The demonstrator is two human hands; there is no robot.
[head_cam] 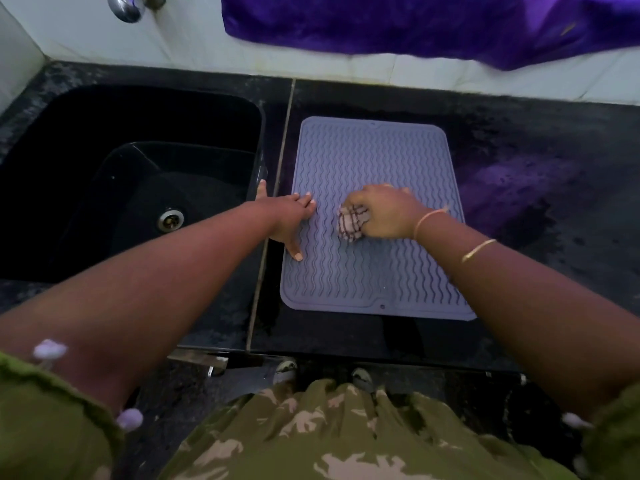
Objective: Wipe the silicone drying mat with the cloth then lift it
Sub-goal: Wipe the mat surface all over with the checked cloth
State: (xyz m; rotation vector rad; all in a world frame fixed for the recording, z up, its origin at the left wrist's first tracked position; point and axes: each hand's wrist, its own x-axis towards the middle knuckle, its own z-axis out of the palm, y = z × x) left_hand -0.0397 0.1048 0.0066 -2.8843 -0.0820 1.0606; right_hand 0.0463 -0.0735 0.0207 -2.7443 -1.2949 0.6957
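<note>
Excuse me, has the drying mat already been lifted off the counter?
No, the mat lies flat on the counter, the left hand pressing its edge and the right hand holding the cloth on it.

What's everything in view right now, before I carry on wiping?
silicone drying mat: one, grey-lilac, flat on the counter right of the sink
cloth: one, pale with dark checks, bunched on the mat under the right hand
sink: one, black, left
drain: one, metal, in the sink floor
counter: one, black speckled, around sink and mat
purple fabric: one, hanging over the white wall, top
tap fitting: one, chrome, top left
bangles: two, gold, on the right wrist and forearm
left hand: fingers spread, pressing the mat's left edge
right hand: gripping the cloth on the mat
</note>
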